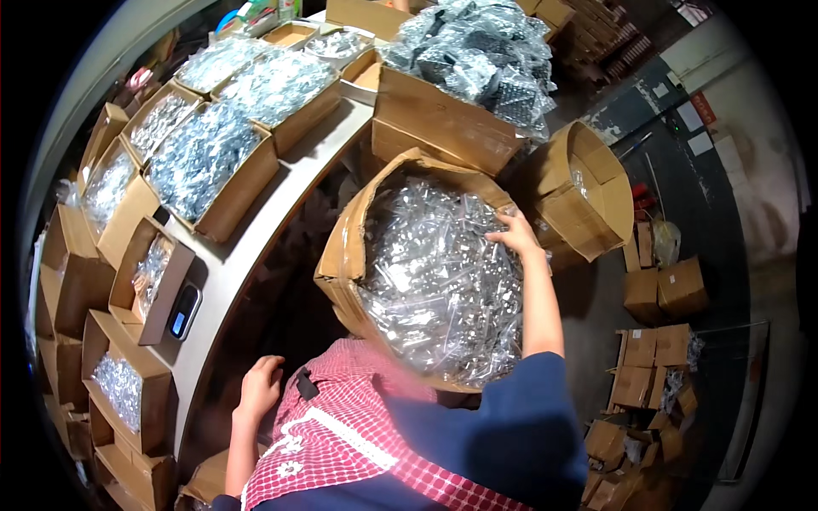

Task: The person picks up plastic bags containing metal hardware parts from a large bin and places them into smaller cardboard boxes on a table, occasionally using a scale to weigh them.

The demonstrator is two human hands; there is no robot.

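A large cardboard box (349, 247) filled with small clear plastic packets (434, 272) sits right in front of me, below the table's edge. My right hand (514, 232) reaches over its far right rim, fingers curled into the packets; whether it grips one is unclear. My left hand (260, 383) hangs low at my left side, fingers loosely curled, holding nothing, close to the table's front edge. A red checked apron and dark blue sleeve fill the bottom of the view.
A curved pale table (256, 230) carries several open cardboard boxes of packets (200, 157) and a small scale (183, 311). A box heaped with bagged parts (443, 119) stands ahead. An open empty box (579, 192) lies to the right; more cartons (648, 366) sit on the floor.
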